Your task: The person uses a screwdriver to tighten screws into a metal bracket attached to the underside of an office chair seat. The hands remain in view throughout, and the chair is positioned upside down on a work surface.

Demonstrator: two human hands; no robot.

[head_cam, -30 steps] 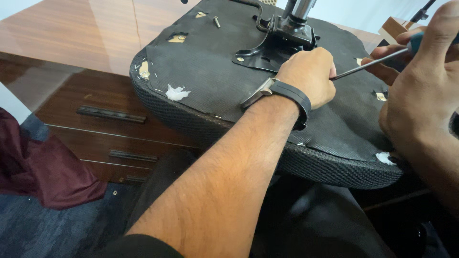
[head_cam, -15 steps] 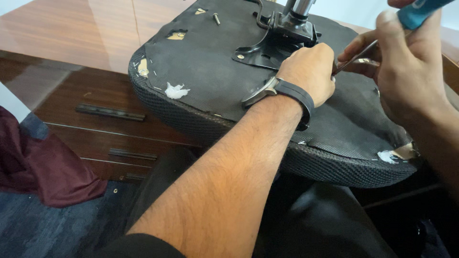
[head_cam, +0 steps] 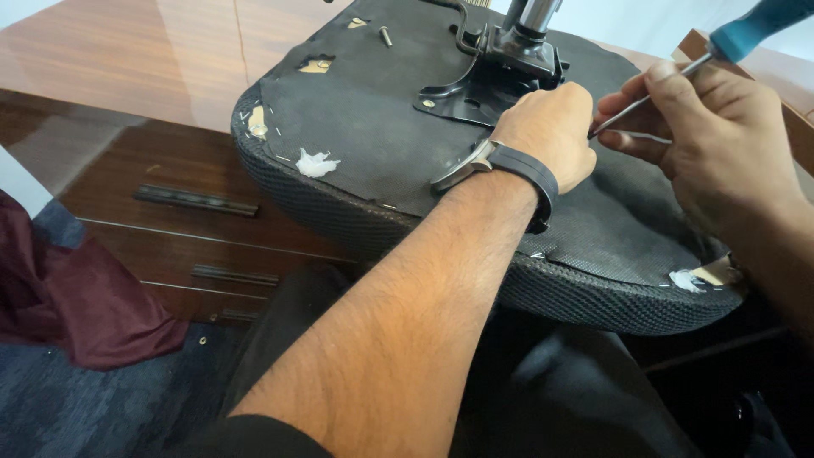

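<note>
An upturned office chair seat (head_cam: 365,144) with black fabric underside rests on the wooden desk and over my lap. A black metal bracket (head_cam: 496,72) with a chrome column is bolted at its centre. My left hand (head_cam: 551,127), wearing a black wristband, is fisted beside the bracket; what it grips is hidden. My right hand (head_cam: 704,136) holds a screwdriver (head_cam: 670,80) with a blue handle, its thin shaft pointing down toward the left fist. The tip is hidden behind the left hand.
A glossy brown wooden desk (head_cam: 127,59) with drawers (head_cam: 195,199) lies to the left. A dark red cloth (head_cam: 76,297) lies on the blue carpet at lower left. The seat fabric has torn patches showing white foam (head_cam: 315,163) and staples along its edge.
My right hand has come in from the right, closer to the left fist, and tilted the screwdriver more upright. The left hand has stayed by the bracket.
</note>
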